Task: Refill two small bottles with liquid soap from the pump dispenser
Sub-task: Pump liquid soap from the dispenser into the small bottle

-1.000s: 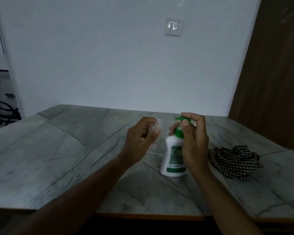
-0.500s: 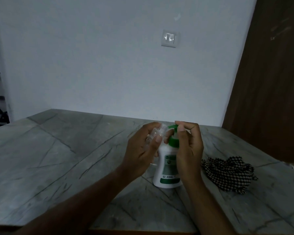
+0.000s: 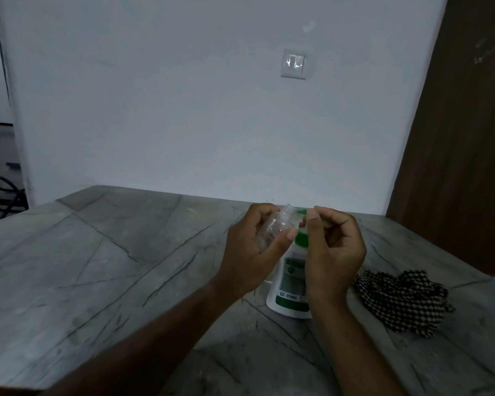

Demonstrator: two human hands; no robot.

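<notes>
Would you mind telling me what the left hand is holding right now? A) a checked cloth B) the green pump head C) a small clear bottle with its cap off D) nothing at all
C: the left hand grips a small clear bottle, its threaded neck bare and tilted toward the pump dispenser.

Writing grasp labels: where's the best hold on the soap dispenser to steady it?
Grip the soap dispenser around its white body, from the right side. It stands upright on the table, body wide and flat-sided; the green pump must stay free, and the left hand holds the small bottle.
</notes>
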